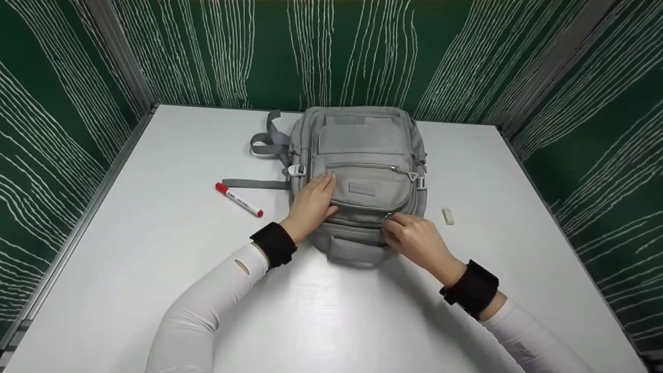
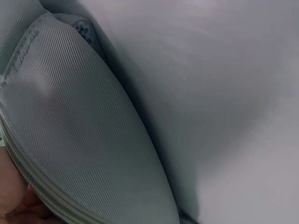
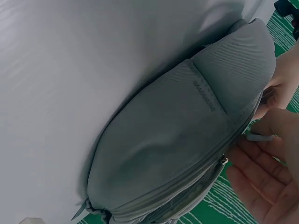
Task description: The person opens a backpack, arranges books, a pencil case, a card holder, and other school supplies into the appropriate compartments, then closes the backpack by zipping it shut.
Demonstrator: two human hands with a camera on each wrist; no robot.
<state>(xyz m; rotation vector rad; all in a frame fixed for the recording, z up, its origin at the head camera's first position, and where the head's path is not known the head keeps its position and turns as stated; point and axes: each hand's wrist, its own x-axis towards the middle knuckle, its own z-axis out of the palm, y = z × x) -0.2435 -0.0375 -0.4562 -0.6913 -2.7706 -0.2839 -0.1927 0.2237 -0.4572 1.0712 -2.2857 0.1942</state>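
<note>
A grey backpack [image 1: 365, 137] lies on its back on the white table, its front pockets facing up and its top handle [image 1: 360, 251] toward me. My left hand [image 1: 312, 203] rests on the left side of the front pocket, fingers extended over the fabric. At the right end of the lower pocket's zipper, my right hand [image 1: 414, 235] pinches a zipper pull [image 3: 259, 137] between thumb and fingers. The right wrist view shows the pale pull tab and the curved zipper edge [image 3: 187, 186]. In the left wrist view, the bag's ribbed side [image 2: 88, 121] hides most of my left hand.
A red-capped marker [image 1: 239, 200] lies left of the backpack beside a loose strap [image 1: 256, 184]. More straps [image 1: 272, 145] stick out farther back. A small white eraser [image 1: 448, 216] sits to the right. Green walls with white lines [image 1: 362, 52] border the table [image 1: 290, 321].
</note>
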